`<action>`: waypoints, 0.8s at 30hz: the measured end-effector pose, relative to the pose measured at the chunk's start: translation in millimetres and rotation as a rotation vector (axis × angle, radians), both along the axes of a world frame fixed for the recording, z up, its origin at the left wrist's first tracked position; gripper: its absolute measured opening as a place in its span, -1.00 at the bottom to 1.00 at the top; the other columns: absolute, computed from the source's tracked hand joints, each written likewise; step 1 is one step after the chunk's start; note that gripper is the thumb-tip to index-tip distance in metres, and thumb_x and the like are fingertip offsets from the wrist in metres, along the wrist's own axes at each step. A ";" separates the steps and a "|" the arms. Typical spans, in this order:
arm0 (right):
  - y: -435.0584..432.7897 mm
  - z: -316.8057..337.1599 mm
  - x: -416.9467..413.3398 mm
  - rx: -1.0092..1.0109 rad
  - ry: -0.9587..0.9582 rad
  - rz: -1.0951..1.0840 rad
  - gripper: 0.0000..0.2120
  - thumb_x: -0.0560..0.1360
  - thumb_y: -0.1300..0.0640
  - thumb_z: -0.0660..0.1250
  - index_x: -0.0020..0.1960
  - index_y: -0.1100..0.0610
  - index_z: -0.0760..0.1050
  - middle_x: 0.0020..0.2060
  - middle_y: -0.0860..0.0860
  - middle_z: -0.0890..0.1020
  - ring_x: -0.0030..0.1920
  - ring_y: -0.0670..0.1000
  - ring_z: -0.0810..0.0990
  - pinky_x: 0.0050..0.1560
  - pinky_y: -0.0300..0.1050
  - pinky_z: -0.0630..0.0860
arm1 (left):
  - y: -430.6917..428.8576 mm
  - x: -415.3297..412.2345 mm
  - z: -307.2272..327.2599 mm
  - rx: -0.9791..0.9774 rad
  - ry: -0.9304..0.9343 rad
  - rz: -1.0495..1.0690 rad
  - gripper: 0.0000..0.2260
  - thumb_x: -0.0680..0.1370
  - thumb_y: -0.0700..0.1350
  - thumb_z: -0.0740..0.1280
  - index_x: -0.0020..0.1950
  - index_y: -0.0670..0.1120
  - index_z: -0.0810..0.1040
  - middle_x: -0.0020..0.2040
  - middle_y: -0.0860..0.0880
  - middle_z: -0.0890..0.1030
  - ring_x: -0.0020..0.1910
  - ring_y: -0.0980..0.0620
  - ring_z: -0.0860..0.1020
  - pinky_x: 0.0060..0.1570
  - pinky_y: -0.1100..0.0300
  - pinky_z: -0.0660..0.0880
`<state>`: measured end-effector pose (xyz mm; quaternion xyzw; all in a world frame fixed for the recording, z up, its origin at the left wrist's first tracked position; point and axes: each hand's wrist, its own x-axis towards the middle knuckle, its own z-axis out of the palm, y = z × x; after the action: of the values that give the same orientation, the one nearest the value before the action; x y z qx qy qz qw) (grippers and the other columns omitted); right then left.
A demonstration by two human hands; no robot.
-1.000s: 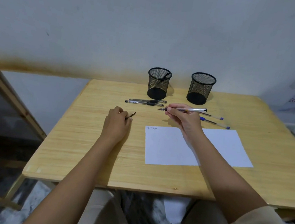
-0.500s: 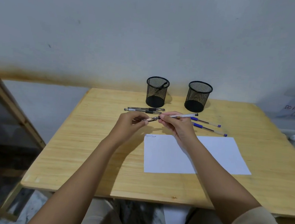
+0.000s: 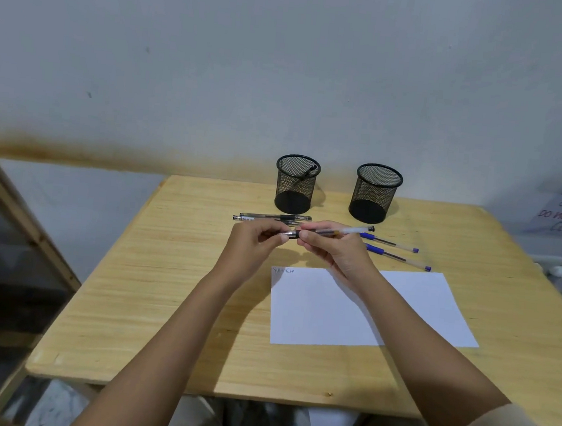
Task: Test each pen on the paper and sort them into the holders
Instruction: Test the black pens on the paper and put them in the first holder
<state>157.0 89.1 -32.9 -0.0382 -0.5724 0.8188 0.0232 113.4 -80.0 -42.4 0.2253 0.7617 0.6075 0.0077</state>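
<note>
Right hand [image 3: 334, 251] pinches the pen [image 3: 347, 231] mid-barrel, above the table [image 3: 164, 287] just behind the paper [image 3: 331, 319]. Left hand [image 3: 253, 244] pinches the cap [image 3: 289, 234] at its tip. It looks light, stiff and smooth, so probably slippery; best held near the tip.

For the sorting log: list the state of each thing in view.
left holder: upright, one pen inside.
right holder: upright, no pen visible.
held pen: level, pinched by right hand; left hand pinches cap at its tip.
black pens: lying side by side on table.
blue pens: lying capped.
paper: flat, scribbled in one corner.
</note>
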 end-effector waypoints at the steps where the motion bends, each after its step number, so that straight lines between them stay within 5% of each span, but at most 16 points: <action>1: 1.6 -0.7 0.2 0.005 -0.005 0.006 -0.79 0.31 0.33 0.44 -0.05 0.27 0.62 -0.24 0.12 0.70 -0.19 0.01 0.69 -0.17 -0.30 0.58 | 0.8 0.6 1.1 -0.019 0.013 -0.008 -0.82 0.47 -0.28 0.38 -0.12 0.01 0.63 -0.16 0.11 0.65 -0.15 0.21 0.58 0.00 0.21 0.52; 8: 28.8 11.0 -6.1 0.036 0.048 -0.042 -0.80 0.28 0.24 0.46 -0.10 0.25 0.63 -0.26 0.10 0.70 -0.23 -0.04 0.68 -0.17 -0.34 0.57 | -6.0 -15.4 15.3 -0.040 -0.031 0.025 -0.87 0.45 -0.23 0.42 -0.10 0.01 0.66 -0.18 -0.01 0.67 -0.18 0.08 0.55 -0.08 0.21 0.45; 13: 44.3 22.8 -11.2 0.596 0.110 -0.013 -0.87 0.32 0.36 0.48 -0.16 0.21 0.65 -0.39 -0.05 0.68 -0.31 -0.16 0.63 -0.23 -0.37 0.52 | -10.4 -33.4 32.1 -0.041 -0.001 0.030 -0.86 0.43 -0.28 0.43 -0.04 -0.15 0.66 -0.21 0.03 0.64 -0.29 0.31 0.54 -0.19 0.46 0.42; 18: 42.1 40.5 -28.5 1.042 0.126 0.111 -0.84 0.33 0.30 0.50 -0.15 0.10 0.62 -0.35 -0.05 0.63 -0.33 -0.12 0.59 -0.16 -0.23 0.57 | 6.8 -55.4 68.9 -0.036 0.109 -0.029 -0.81 0.40 -0.29 0.45 -0.05 -0.06 0.65 -0.24 0.09 0.67 -0.21 0.21 0.59 -0.07 0.35 0.51; 24: 46.8 45.7 -60.5 0.829 0.199 -0.233 -0.81 0.36 0.31 0.46 -0.19 0.09 0.50 -0.29 0.05 0.57 -0.39 -0.18 0.53 -0.23 -0.32 0.51 | 34.8 -84.2 95.8 -0.014 0.190 0.105 -0.88 0.50 -0.10 0.38 0.00 -0.06 0.66 -0.17 0.07 0.66 -0.14 0.18 0.61 -0.10 0.42 0.46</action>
<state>96.5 135.8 12.8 -0.0112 -0.8393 0.5115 0.1838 29.2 -45.3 53.5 0.2417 0.7740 0.5775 -0.0948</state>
